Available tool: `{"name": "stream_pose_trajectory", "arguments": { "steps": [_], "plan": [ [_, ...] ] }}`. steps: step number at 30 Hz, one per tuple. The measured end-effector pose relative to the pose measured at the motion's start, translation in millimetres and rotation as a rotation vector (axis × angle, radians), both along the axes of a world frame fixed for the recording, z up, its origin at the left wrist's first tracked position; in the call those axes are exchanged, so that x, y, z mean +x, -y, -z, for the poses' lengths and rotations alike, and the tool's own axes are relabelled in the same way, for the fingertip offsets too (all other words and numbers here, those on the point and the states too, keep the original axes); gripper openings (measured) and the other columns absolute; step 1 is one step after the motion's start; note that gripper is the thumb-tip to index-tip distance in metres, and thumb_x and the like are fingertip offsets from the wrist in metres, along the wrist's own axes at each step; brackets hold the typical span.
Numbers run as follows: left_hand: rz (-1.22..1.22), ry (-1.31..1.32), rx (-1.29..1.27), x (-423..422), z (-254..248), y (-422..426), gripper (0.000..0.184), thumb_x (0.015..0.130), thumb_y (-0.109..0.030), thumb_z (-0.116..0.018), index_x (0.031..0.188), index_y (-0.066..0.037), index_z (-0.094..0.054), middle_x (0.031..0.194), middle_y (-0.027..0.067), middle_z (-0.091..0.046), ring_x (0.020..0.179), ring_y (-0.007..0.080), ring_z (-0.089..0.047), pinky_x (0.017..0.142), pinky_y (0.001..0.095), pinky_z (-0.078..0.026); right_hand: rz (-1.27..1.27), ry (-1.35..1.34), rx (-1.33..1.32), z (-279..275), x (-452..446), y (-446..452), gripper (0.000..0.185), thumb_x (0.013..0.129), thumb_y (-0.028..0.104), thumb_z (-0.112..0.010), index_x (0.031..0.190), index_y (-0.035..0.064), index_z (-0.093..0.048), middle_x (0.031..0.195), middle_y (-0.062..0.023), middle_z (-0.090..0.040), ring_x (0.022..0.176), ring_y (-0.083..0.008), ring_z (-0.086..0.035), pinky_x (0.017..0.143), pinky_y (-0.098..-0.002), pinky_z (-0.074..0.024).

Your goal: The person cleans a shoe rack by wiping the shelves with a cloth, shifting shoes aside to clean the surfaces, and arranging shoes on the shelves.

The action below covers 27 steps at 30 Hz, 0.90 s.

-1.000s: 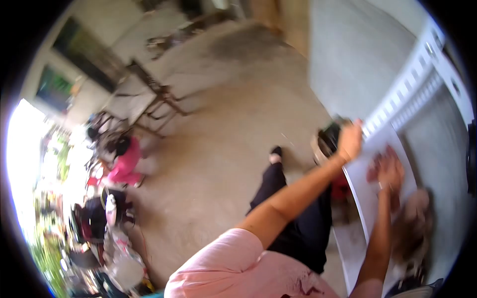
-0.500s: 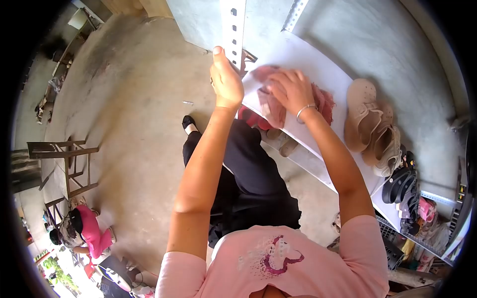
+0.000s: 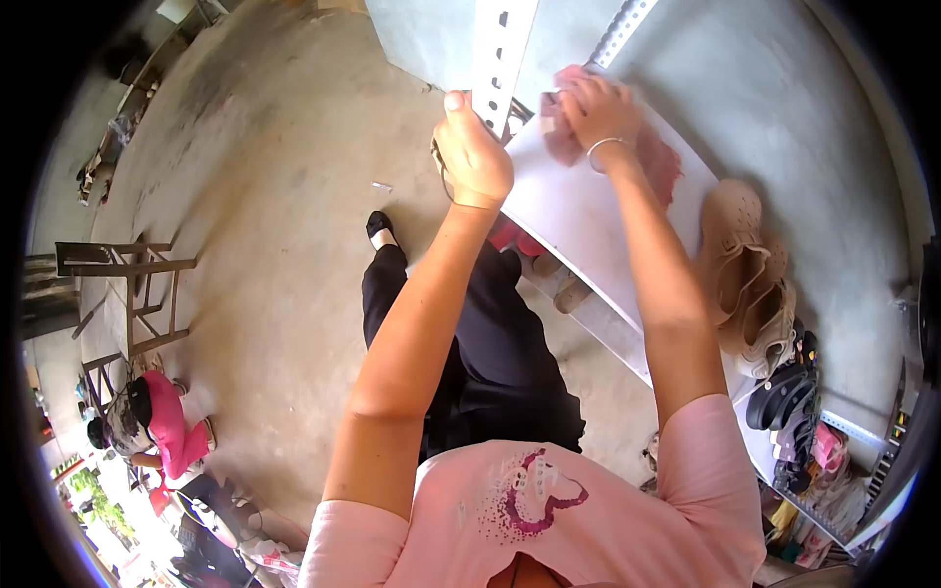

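Note:
My right hand (image 3: 598, 113) presses a crumpled pinkish cloth (image 3: 561, 137) onto the white shelf board (image 3: 564, 191), towards its far end. Part of the cloth hangs loose beside the fingers, and the hand is slightly blurred. Another reddish cloth-like piece (image 3: 665, 171) shows just right of the right wrist. My left hand (image 3: 470, 152) is at the white perforated post (image 3: 504, 59) at the shelf corner, thumb up along its edge. Its fingers curl around the post and are mostly hidden.
Beige clogs (image 3: 730, 230) and pale shoes (image 3: 769, 328) stand along the shelf's right side, with black sandals (image 3: 779, 397) nearer me. More footwear (image 3: 570, 292) lies on the lower level. A wooden stool (image 3: 127, 284) stands at left. A person in pink (image 3: 169, 421) is lower left.
My right hand has slid the cloth along the shelf, farther from me towards the back end. My left hand stays at the post. The whole view has shifted slightly.

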<state>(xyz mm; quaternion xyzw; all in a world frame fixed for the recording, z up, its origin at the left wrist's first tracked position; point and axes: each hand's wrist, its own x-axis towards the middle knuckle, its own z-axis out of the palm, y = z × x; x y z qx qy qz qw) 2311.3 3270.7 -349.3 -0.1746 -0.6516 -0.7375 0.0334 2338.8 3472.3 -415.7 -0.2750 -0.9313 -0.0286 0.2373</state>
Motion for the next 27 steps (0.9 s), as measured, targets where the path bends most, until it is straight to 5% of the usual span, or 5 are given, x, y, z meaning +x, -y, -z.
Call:
{"name": "stream_pose_trajectory", "arguments": {
  "steps": [4,6,20,22,27],
  "plan": [
    [-0.010,0.059,0.041,-1,0,-1,0.065,0.094,-0.043,-0.019,0.063,-0.001,-0.057,0.048,0.0058,-0.051,0.046,0.0179,-0.048,0.048,0.0333,-0.037,-0.153,0.098,-0.007,-7,15,68,0.032,0.082,0.047,-0.050,0.104,0.0252,-0.059,0.111,0.0045,-0.056,0.106,-0.0225,-0.048,0.086,-0.0478,-0.0360],
    [0.069,0.054,0.140,1,-5,-2,0.057,0.092,-0.048,-0.020,0.062,-0.007,-0.045,0.047,-0.0006,-0.035,0.042,0.0102,-0.032,0.040,0.0242,-0.022,-0.195,0.029,0.049,-6,31,90,0.030,0.082,0.046,-0.054,0.105,0.0269,-0.058,0.110,0.0062,-0.057,0.103,-0.0219,-0.051,0.079,-0.0465,-0.0408],
    [0.163,0.156,0.166,4,-13,2,0.050,0.092,-0.040,-0.019,0.064,-0.006,-0.043,0.053,-0.0007,-0.035,0.048,0.0092,-0.030,0.045,0.0241,-0.022,-0.075,0.042,0.016,-19,314,143,0.036,0.077,0.020,-0.063,0.111,0.0125,-0.058,0.107,-0.0114,-0.055,0.096,-0.0321,-0.051,0.083,-0.0422,-0.0406],
    [0.166,0.096,0.088,-2,-7,3,0.064,0.094,-0.045,-0.021,0.060,0.000,-0.050,0.051,0.0032,-0.047,0.049,0.0134,-0.043,0.053,0.0290,-0.038,0.227,0.070,-0.271,-25,366,152,0.034,0.075,0.020,-0.065,0.107,0.0097,-0.058,0.103,-0.0140,-0.054,0.097,-0.0341,-0.050,0.084,-0.0408,-0.0415],
    [0.177,0.090,0.071,-5,-2,2,0.064,0.095,-0.045,-0.021,0.056,0.001,-0.043,0.051,0.0075,-0.047,0.051,0.0180,-0.045,0.057,0.0326,-0.040,0.420,0.383,-0.601,-52,440,155,0.033,0.073,0.023,-0.069,0.100,0.0078,-0.060,0.097,-0.0142,-0.057,0.094,-0.0334,-0.054,0.083,-0.0390,-0.0441]
  ]
}}
